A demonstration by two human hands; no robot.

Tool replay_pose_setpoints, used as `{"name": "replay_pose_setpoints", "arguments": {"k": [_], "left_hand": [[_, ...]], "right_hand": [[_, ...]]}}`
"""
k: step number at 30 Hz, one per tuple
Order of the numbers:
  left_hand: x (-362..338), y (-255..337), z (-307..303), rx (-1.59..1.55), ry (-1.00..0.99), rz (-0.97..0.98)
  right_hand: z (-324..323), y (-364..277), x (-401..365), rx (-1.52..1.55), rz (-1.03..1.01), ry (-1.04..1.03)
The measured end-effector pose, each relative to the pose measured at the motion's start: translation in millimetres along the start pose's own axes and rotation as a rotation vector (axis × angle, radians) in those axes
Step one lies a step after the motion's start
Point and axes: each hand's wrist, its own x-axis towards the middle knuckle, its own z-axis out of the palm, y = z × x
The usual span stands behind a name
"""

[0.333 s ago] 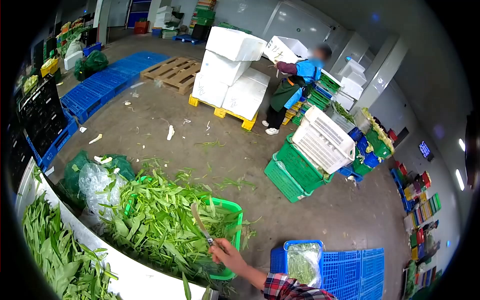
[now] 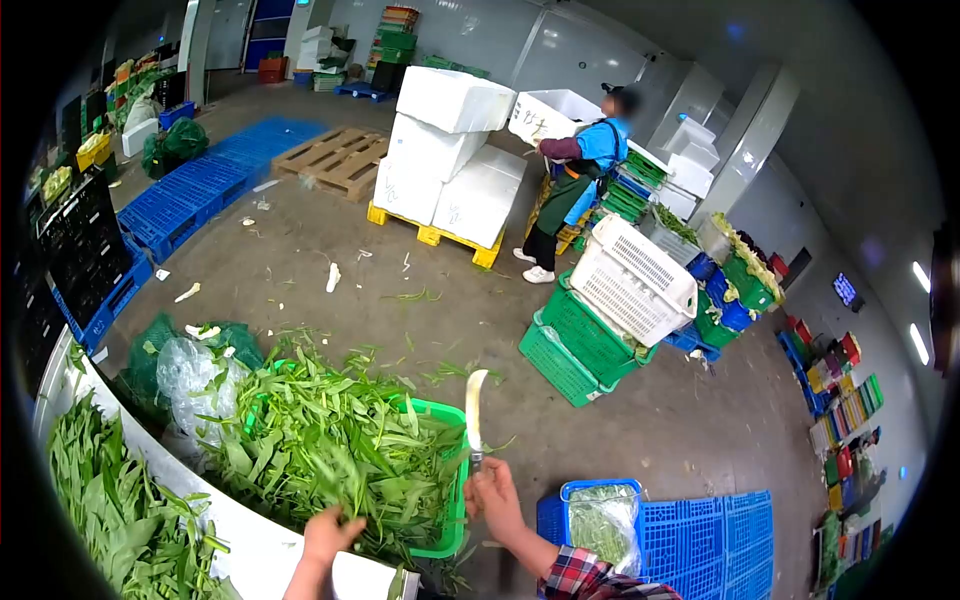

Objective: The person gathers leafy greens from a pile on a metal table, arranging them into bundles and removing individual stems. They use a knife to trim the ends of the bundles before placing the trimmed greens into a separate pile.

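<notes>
My right hand (image 2: 495, 500) is closed round the handle of a curved knife (image 2: 474, 412), its blade pointing up beside the right rim of a green crate (image 2: 450, 525). Leafy green vegetables (image 2: 330, 430) are heaped in that crate. At the crate's near edge is my left hand (image 2: 330, 535), fingers apart over the leaves, with some blurred leaves just beyond the fingertips. The white table edge (image 2: 250, 535) runs below it, and more leafy greens (image 2: 120, 500) lie on the table at the lower left.
A co-worker (image 2: 585, 180) holds a white foam box (image 2: 550, 112) by stacked foam boxes (image 2: 430, 160) on a yellow pallet. White and green crates (image 2: 585, 345) stand right of centre. A blue crate (image 2: 562, 520) is beside blue pallets (image 2: 700, 540). Plastic bags (image 2: 195, 380) lie left.
My left hand has come into view over the greens. My right hand has moved right with the knife, whose blade is now upright. The co-worker and the carried box have shifted left in view.
</notes>
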Motion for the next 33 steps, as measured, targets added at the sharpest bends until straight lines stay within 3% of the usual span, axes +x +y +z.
{"name": "replay_pose_setpoints", "arguments": {"k": [1,4,6,8,9,13,15,16,17,19,21,24,29,31,33], "left_hand": [[10.4,19.3,-17.1,-0.548,-0.006,0.001],[-26.5,28.0,-80.9,-0.634,0.706,0.222],[-81.5,1.9,-108.1,-0.591,0.868,0.147],[-156.2,-28.0,-121.5,-0.547,0.997,-0.007],[-186.8,-39.8,-117.1,-0.481,1.078,-0.076],[-285.8,-63.6,-75.4,-0.487,1.207,-0.338],[-311.7,-70.7,-53.9,-0.57,1.253,-0.426],[-324.2,-70.7,-44.1,-0.588,1.274,-0.479],[-334.3,-81.7,-43.2,-0.597,1.295,-0.496],[-347.5,-99.5,-36.6,-0.632,1.346,-0.531],[-363.6,-105.9,-30.3,-0.507,1.389,-0.573],[-382.4,-109.2,-31.9,-0.597,1.447,-0.59],[-382.7,-143.3,-37.8,-0.643,1.435,-0.423],[-390.1,-143.1,-57.0,-0.593,1.379,-0.388],[-404.6,-148.7,-73.1,-0.55,1.333,-0.386]], "right_hand": [[-4.3,-4.0,1.5,-0.055,-0.013,-0.017],[-19.3,4.8,6.6,-0.236,0.04,-0.135],[-2.2,12.2,2.7,-0.381,0.068,-0.334],[38.5,22.6,-8.2,-0.482,0.218,-0.667],[63.5,19.4,-12.1,-0.674,-0.008,-0.864],[112.8,44.8,-40.5,-0.871,-0.058,-1.522],[156.9,73.0,-40.8,-0.987,-0.361,-1.649],[164.4,83.8,-37.8,-0.986,-0.385,-1.607],[196.3,81.9,-46.6,-1.062,-0.272,-1.539],[239.1,90.0,-43.0,-0.928,-0.019,-1.501],[290.1,99.9,-50.6,-0.895,-0.284,-1.597],[393.5,105.8,-80.1,-0.811,-0.671,-1.673],[579.2,126.9,-133.9,-0.863,-1.335,-1.586],[631.5,139.6,-142.8,-1.045,-1.485,-1.572],[665.1,139.3,-137.7,-1.264,-1.43,-1.693]]}}
